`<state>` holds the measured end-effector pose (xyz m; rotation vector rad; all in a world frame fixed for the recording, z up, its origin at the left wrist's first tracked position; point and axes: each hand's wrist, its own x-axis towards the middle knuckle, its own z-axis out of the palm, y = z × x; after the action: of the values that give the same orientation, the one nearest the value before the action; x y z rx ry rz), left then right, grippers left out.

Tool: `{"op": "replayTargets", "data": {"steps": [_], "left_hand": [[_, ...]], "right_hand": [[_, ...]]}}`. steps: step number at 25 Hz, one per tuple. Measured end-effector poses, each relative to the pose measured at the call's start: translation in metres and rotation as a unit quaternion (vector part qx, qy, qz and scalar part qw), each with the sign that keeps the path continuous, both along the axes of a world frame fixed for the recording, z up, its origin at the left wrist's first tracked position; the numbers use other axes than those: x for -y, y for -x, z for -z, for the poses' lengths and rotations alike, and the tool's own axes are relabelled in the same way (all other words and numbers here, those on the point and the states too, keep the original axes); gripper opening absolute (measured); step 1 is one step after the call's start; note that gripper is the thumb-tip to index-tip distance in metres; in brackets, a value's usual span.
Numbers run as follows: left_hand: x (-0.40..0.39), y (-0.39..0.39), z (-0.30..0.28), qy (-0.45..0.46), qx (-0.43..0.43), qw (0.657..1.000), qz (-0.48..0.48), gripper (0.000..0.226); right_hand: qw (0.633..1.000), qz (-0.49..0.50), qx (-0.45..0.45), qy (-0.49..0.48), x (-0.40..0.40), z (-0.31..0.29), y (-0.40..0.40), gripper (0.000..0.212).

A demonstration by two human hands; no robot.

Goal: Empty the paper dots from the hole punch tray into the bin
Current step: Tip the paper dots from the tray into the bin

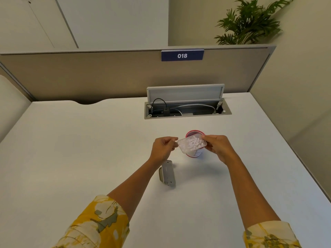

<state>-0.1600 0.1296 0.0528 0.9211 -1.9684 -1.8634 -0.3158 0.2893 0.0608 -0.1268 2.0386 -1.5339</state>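
Observation:
A clear plastic hole punch tray (192, 144) full of white paper dots is held in the air between both hands. My left hand (162, 149) pinches its left end and my right hand (217, 146) pinches its right end. Right behind and below the tray stands a small red and white cup-shaped bin (194, 153), partly hidden by the tray. The grey metal hole punch (167, 173) lies on the white desk, near my left forearm.
An open cable box (187, 109) with its lid raised and wires inside sits in the desk at the back. A beige partition with a blue "018" sign (182, 55) closes the far side. A plant (250, 22) stands behind it.

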Motion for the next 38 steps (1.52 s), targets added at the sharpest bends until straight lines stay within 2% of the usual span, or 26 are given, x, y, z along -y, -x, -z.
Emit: {"op": "replayTargets", "data": {"steps": [2,4,7,11,14,17,25,30,34,36,37,38], "left_hand": [[-0.006,0.002,0.003,0.092,0.004,0.996,-0.015,0.030],[-0.013,0.004,0.007,0.161,0.030,0.986,0.025,0.037],[-0.020,0.006,0.015,0.235,0.103,0.962,0.093,0.055],[-0.027,0.009,0.026,0.363,0.123,0.906,0.179,0.066],[-0.029,0.009,0.035,0.417,0.132,0.872,0.220,0.067],[-0.030,0.009,0.039,0.443,0.143,0.854,0.231,0.067],[-0.029,0.012,0.041,0.499,0.174,0.818,0.228,0.066],[-0.027,0.012,0.044,0.515,0.175,0.807,0.230,0.066],[-0.027,0.011,0.046,0.519,0.177,0.804,0.230,0.066],[-0.027,0.011,0.046,0.522,0.176,0.802,0.232,0.066],[-0.027,0.011,0.046,0.522,0.177,0.801,0.233,0.066],[-0.027,0.011,0.045,0.521,0.178,0.801,0.235,0.067]], "right_hand": [[0.999,0.053,-0.010,-0.007,-0.005,-0.002,0.009,0.018],[0.994,0.098,-0.033,-0.020,-0.008,-0.003,0.017,0.018],[0.979,0.137,-0.121,-0.086,-0.009,-0.006,0.023,0.028],[0.954,0.099,-0.247,-0.142,0.002,-0.013,0.027,0.028],[0.925,0.044,-0.332,-0.179,0.015,-0.019,0.020,0.026],[0.904,-0.025,-0.370,-0.211,0.025,-0.019,0.014,0.029],[0.832,-0.259,-0.375,-0.317,0.027,-0.018,0.010,0.044],[0.833,-0.267,-0.417,-0.245,0.013,-0.013,0.004,0.036],[0.835,-0.271,-0.421,-0.227,0.010,-0.006,0.002,0.039],[0.824,-0.280,-0.439,-0.223,0.006,-0.007,0.000,0.046],[0.809,-0.285,-0.474,-0.200,0.003,-0.009,-0.002,0.049],[0.777,-0.290,-0.531,-0.172,0.000,-0.009,-0.002,0.050]]}}
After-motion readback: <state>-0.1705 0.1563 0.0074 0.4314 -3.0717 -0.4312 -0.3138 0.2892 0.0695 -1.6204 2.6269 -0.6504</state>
